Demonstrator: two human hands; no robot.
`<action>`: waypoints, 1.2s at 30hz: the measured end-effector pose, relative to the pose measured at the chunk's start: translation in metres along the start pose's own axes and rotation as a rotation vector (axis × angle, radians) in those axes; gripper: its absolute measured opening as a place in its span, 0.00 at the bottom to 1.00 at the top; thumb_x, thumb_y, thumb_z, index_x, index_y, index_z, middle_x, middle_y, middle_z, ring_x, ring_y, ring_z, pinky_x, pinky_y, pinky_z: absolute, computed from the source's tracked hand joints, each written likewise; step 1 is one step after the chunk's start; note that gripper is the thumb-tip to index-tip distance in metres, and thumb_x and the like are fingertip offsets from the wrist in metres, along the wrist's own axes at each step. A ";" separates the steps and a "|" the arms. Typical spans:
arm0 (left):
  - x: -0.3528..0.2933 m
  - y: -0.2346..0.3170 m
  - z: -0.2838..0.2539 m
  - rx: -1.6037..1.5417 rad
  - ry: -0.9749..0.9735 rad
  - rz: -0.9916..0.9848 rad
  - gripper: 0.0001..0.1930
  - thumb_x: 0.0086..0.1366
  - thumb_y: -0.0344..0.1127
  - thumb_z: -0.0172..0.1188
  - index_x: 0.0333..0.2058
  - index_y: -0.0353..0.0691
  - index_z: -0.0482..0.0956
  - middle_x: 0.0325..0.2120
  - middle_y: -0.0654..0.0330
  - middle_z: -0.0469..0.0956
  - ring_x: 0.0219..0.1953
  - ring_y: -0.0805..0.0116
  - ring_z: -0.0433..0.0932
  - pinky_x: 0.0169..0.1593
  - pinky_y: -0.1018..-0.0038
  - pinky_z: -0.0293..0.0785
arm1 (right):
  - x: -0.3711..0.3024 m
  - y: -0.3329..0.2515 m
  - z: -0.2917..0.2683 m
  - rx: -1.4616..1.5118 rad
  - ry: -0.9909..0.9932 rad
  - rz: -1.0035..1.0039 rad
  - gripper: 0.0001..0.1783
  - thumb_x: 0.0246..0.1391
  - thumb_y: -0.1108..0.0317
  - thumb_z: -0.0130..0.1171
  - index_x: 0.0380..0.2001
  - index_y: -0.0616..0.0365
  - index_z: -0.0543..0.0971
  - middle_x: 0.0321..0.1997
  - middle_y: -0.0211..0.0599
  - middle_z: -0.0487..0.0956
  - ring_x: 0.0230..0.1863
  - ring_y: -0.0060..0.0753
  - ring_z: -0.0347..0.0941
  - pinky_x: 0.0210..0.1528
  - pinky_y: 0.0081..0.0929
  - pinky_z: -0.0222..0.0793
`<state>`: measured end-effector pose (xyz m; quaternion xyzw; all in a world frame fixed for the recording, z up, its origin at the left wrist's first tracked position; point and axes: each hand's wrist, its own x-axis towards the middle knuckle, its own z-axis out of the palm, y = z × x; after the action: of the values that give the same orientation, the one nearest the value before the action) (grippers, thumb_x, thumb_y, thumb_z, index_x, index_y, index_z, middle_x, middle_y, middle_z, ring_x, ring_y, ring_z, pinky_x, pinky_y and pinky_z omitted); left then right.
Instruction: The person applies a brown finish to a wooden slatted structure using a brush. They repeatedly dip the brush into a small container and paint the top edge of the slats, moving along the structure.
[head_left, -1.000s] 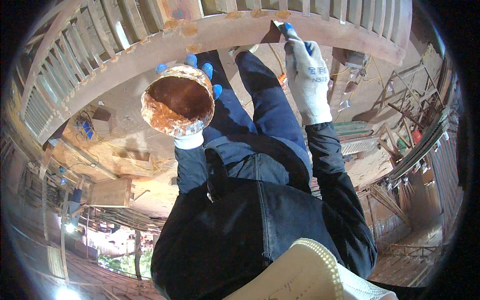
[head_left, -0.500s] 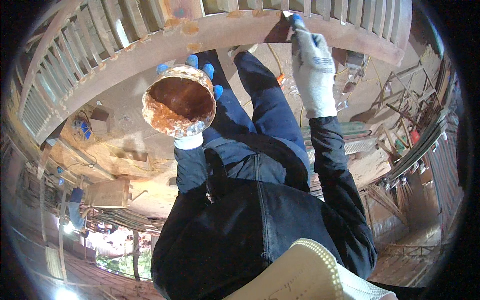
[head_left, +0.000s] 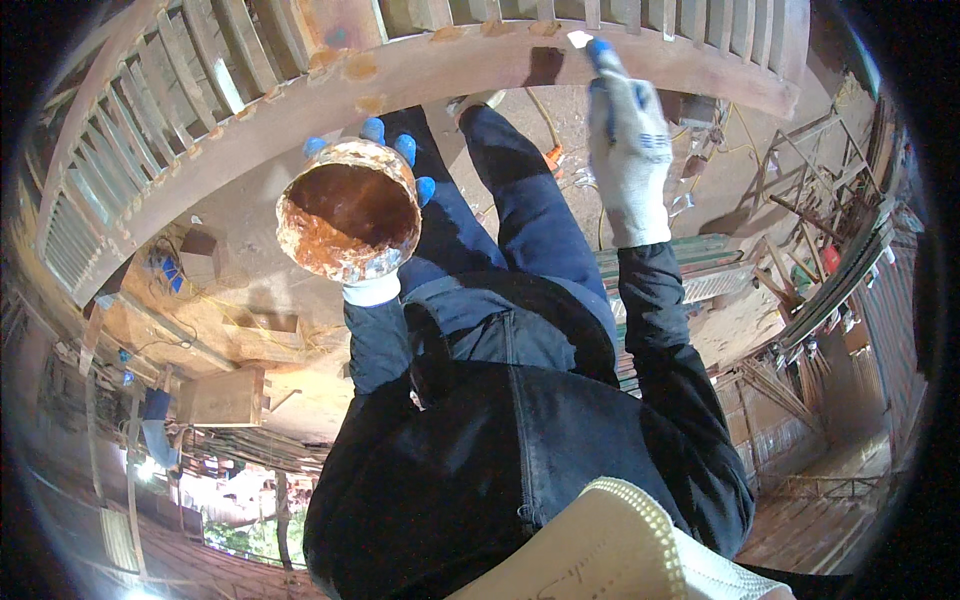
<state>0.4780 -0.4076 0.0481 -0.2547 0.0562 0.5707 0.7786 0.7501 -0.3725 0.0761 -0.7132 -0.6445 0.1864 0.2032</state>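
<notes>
My left hand, in a white glove with blue fingertips, is wrapped around a round bowl. Reddish-brown paste coats its inside, and pale crust covers its rim. The bowl is tilted so that its mouth faces me. My right hand, gloved likewise, reaches up to the slatted wooden frame. Its fingers are closed on a small tool with a bright flat tip; the rest of the tool is hidden. The tip is over the rail, beside the slat ends; I cannot tell whether it touches. Orange-brown patches mark the rail.
My legs are below the frame. An orange-ended cable lies on the floor. Wooden scraps and racks stand at the right. A wooden box is at the lower left, with another person near it.
The frame and the bowl have shifted slightly left in view. My right hand, with the small tool, has moved a little right along the rail and slightly nearer to me.
</notes>
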 end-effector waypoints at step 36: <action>0.007 -0.007 0.001 0.021 0.101 -0.074 0.22 0.69 0.55 0.49 0.60 0.62 0.69 0.66 0.51 0.59 0.67 0.37 0.53 0.60 0.32 0.59 | 0.003 0.011 -0.014 -0.120 -0.114 0.067 0.19 0.60 0.71 0.54 0.55 0.49 0.74 0.30 0.41 0.71 0.28 0.44 0.72 0.31 0.36 0.68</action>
<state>0.4871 -0.4022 0.0488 -0.2767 0.0919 0.5273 0.7981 0.7671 -0.3708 0.0822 -0.7334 -0.6409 0.1946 0.1166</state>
